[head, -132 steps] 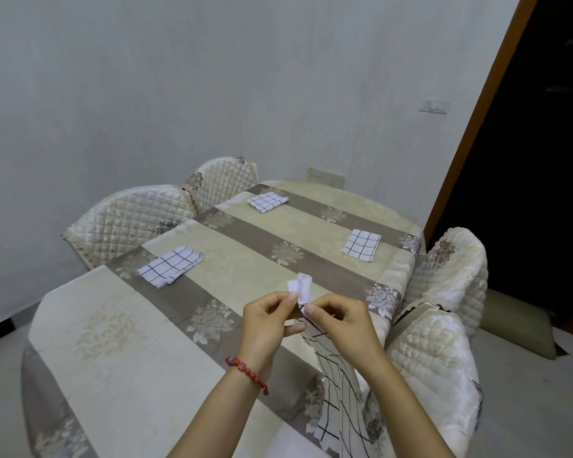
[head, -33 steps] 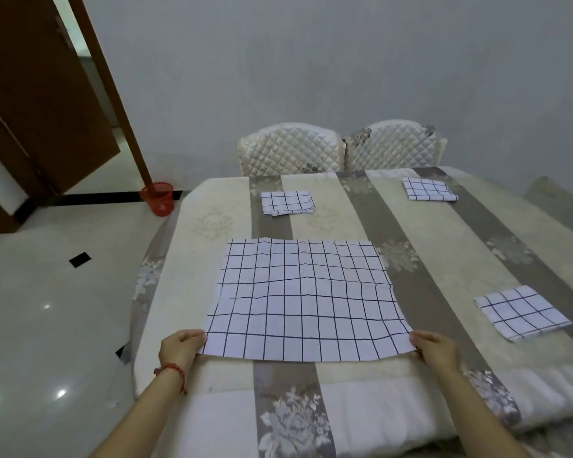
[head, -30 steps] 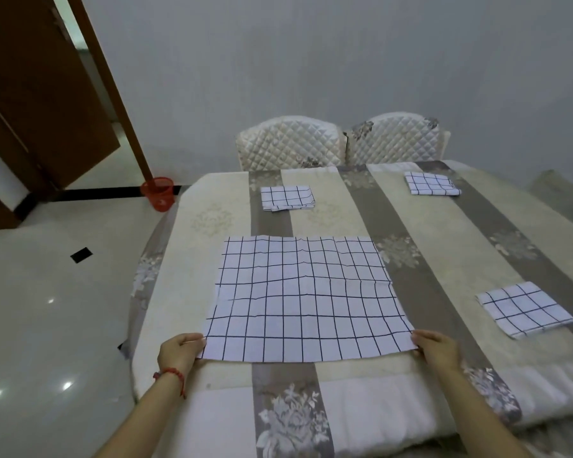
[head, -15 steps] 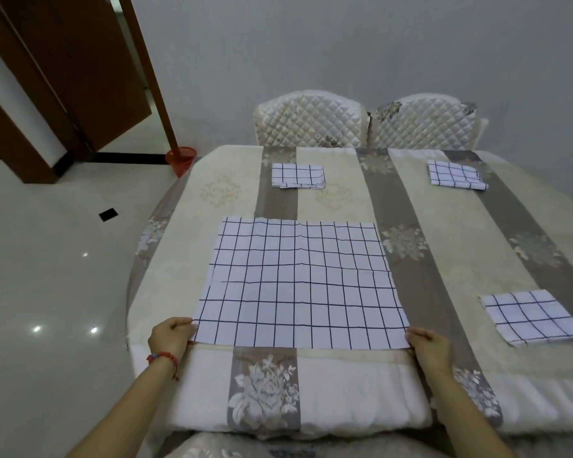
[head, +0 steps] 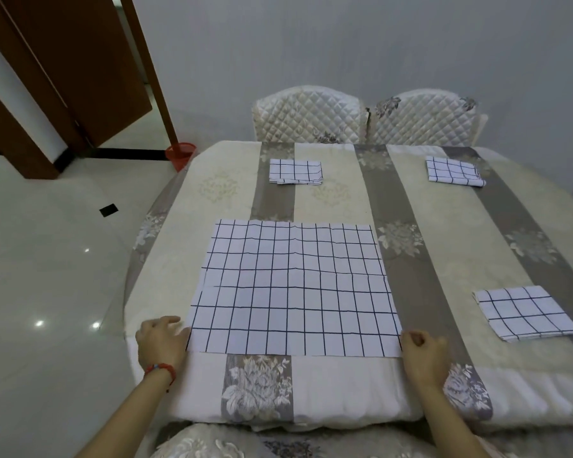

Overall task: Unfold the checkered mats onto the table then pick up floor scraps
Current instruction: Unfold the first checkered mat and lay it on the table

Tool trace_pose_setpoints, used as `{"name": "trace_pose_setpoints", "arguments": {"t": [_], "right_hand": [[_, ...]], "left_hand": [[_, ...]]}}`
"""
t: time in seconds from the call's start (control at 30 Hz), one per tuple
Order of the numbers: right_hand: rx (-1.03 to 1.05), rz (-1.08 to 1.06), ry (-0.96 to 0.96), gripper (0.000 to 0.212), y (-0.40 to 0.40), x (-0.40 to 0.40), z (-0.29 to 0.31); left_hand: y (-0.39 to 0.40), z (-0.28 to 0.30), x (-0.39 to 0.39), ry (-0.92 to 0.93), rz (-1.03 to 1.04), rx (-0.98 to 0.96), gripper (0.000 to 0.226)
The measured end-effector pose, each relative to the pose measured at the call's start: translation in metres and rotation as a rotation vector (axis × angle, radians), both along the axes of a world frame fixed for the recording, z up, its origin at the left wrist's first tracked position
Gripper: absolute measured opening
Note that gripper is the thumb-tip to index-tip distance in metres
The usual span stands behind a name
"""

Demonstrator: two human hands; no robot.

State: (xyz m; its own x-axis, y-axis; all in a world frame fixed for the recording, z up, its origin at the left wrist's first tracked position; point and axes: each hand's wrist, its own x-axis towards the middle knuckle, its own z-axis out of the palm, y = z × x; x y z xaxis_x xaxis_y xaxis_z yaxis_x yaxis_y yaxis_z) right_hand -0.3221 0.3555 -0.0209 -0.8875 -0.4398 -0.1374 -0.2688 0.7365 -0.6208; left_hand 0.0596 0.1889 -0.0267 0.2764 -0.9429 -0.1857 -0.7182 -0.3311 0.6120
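Note:
One checkered mat (head: 291,285) lies unfolded and flat on the near part of the table (head: 344,385), white with dark grid lines. My left hand (head: 161,338), with a red bracelet on the wrist, curls against the mat's near left corner. At the near right corner my right hand (head: 422,348) does the same. Three folded checkered mats stay on the table: one far centre (head: 295,172), one far right (head: 454,171), one to the right (head: 526,312). I see no scraps on the floor.
Two quilted chairs (head: 306,117) (head: 420,117) stand at the table's far side, and another chair back (head: 278,441) is right below me. A red bin (head: 180,153) sits by the brown door frame (head: 146,61). Glossy floor with a black tile (head: 108,210) lies to the left.
The mat, a small folded piece in my fingers 4.4 s ago, now lies spread flat on the table. Over the last second both hands have stayed at its near corners.

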Motion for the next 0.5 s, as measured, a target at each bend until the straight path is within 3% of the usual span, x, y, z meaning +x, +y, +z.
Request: {"name": "trace_pose_setpoints", "arguments": {"t": [0.07,0.17,0.33,0.4,0.5], "right_hand": [[-0.012,0.083,0.058,0.017,-0.018,0.014,0.008],[-0.079,0.374,0.120,0.019,-0.061,0.042,0.010],[0.004,0.860,0.250,0.042,-0.141,0.079,-0.011],[0.119,0.972,0.280,0.047,-0.156,0.083,-0.030],[0.205,0.949,0.305,0.052,-0.146,0.080,-0.052]], "left_hand": [[-0.003,0.004,-0.019,-0.098,-0.131,-0.111,0.024],[-0.013,0.007,-0.068,-0.125,-0.397,-0.197,0.026],[-0.042,-0.012,-0.155,-0.265,-0.807,-0.162,0.038],[-0.051,-0.032,-0.165,-0.330,-0.862,-0.065,0.046],[-0.049,-0.055,-0.150,-0.416,-0.849,-0.058,0.056]]}}
